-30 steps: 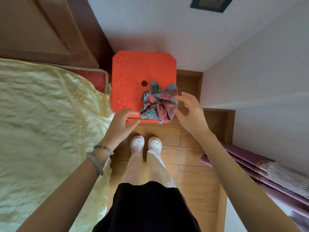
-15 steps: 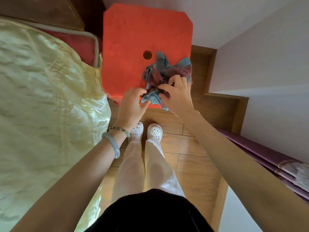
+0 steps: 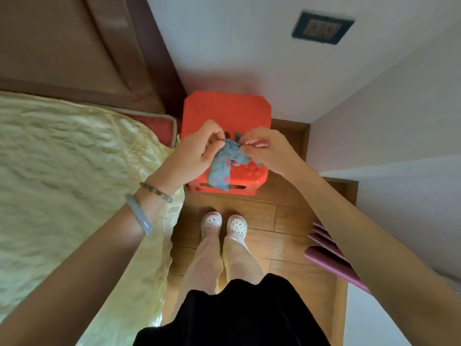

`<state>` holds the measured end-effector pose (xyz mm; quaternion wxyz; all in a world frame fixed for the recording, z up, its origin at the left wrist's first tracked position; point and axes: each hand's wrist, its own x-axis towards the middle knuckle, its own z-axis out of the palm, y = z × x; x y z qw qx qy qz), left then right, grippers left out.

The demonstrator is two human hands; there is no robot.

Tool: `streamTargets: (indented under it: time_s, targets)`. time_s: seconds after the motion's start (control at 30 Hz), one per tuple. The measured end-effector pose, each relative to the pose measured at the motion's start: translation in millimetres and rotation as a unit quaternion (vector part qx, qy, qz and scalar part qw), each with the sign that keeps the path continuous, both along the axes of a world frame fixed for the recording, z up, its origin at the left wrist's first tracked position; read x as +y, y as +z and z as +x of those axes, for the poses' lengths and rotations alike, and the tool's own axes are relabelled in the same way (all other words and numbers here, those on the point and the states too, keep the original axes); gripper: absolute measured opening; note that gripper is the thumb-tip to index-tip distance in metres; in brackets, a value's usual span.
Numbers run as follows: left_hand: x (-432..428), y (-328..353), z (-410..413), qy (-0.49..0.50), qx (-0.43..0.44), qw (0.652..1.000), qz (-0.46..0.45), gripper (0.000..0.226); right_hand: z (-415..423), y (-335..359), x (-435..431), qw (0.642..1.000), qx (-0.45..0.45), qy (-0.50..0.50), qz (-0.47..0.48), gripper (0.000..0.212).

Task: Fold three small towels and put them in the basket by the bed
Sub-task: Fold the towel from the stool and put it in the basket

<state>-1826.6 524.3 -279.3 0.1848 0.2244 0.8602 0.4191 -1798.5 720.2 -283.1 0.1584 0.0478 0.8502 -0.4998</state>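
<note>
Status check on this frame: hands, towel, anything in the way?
Left hand and right hand both pinching towel. Towel bunched, unfolded, hanging above stool. Nothing blocking.

Layout: red square plastic stool (image 3: 225,109) stands on the wooden plank floor (image 3: 262,213) in the wall corner, just right of the bed with pale yellow satin cover (image 3: 62,176). Dark wooden headboard (image 3: 69,46) is behind the bed. Small blue-grey patterned towel (image 3: 220,168) hangs over the stool, left hand (image 3: 194,153) pinching its left side, right hand (image 3: 272,153) its right. White clogs (image 3: 212,223) are in front of the stool, purple flat panels (image 3: 326,255) right of them.
</note>
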Motion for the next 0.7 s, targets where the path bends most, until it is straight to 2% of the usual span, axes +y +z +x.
streamTargets:
  time_s: [0.17,0.27,0.37,0.47,0.6,0.7]
  targets:
    - [-3,110,-39,-0.054,0.028,0.998,-0.026,0.008,-30,106,17,0.999,0.034,0.001,-0.003,0.010]
    - [-6,167,-60,-0.082,-0.007,0.995,-0.053,0.027,-40,162,17,0.996,0.076,0.030,0.036,0.009]
    - [-18,210,-75,-0.113,0.010,0.989,-0.097,0.019,-48,210,21,0.991,0.106,0.058,0.061,0.010]
    - [-30,243,-82,-0.068,0.041,0.991,-0.107,0.017,-55,253,25,0.987,0.120,0.055,0.090,0.010]
    - [-40,279,-85,0.003,0.077,0.996,-0.052,0.018,-60,300,25,0.981,0.135,0.061,0.125,0.009]
    - [-45,301,-89,0.018,0.115,0.992,-0.045,0.021,-62,327,28,0.978,0.151,0.055,0.130,0.009]
